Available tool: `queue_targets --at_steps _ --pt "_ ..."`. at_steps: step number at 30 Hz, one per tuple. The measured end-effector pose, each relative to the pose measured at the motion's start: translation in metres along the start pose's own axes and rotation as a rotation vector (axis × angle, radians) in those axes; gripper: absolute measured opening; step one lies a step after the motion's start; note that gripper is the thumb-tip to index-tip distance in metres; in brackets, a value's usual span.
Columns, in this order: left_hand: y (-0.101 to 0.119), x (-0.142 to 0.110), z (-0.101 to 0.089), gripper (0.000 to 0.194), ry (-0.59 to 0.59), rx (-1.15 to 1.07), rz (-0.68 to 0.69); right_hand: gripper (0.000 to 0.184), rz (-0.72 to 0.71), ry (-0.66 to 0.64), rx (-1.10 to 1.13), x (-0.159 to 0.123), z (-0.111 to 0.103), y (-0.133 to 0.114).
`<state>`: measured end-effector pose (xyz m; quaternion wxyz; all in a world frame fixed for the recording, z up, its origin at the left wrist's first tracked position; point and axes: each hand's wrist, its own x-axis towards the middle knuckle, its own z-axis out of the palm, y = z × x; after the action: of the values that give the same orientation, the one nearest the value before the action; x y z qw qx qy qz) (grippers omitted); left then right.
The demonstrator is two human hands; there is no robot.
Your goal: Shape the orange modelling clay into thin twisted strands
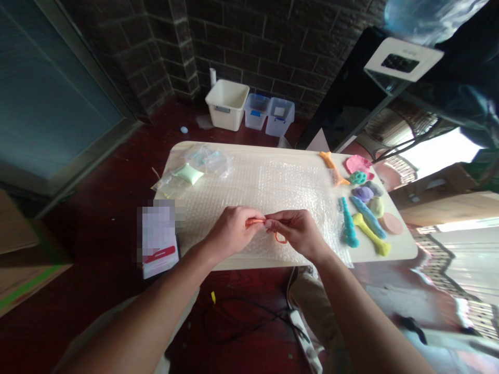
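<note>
My left hand (233, 228) and my right hand (296, 231) meet above the near middle of a small light wooden table (401, 248). Both pinch a thin orange strip of clay (256, 222); its free end curls below my right hand. A sheet of bubble wrap (265, 187) covers the tabletop under my hands. At the right lie several clay shapes: an orange one (332, 167), a pink one (357, 164), a purple ball (363, 194), a teal strip (348, 223), a blue strip (368, 217) and a yellow bone shape (372, 235).
A pale green clay pillow (188, 173) lies among clear plastic bags (208, 159) at the table's far left. A white booklet with a red tool (159, 248) rests at the near left. Three plastic bins (249, 110) stand by the brick wall. A power strip and cables (300, 324) lie on the floor.
</note>
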<state>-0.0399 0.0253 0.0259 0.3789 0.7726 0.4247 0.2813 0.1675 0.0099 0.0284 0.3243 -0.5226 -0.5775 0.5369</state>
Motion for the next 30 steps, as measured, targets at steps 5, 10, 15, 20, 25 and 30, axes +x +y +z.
queue_targets --at_steps 5,10,15,20,25,30 --pt "-0.0026 -0.002 0.0013 0.021 0.014 -0.006 0.022 0.032 -0.052 0.052 0.011 0.0 -0.0012 0.0016" --pt "-0.0043 -0.0005 -0.0009 0.021 -0.01 0.102 0.092 0.031 -0.041 0.028 0.057 -0.0005 0.0006 0.0037" --pt "-0.0049 0.0002 -0.0009 0.017 0.038 0.099 0.117 0.039 -0.009 -0.004 0.053 -0.0007 0.0024 0.0014" --pt "-0.0068 -0.0024 0.0014 0.008 0.029 0.118 0.09 0.033 -0.044 0.045 -0.004 0.0 0.0005 0.0018" --pt "-0.0067 -0.0014 -0.0004 0.02 -0.015 0.152 0.112 0.031 -0.03 0.037 0.07 0.0 0.0003 0.0031" --pt "-0.0059 -0.0011 -0.002 0.022 0.009 0.144 0.135 0.036 0.005 0.004 0.092 -0.0004 0.0009 0.0019"
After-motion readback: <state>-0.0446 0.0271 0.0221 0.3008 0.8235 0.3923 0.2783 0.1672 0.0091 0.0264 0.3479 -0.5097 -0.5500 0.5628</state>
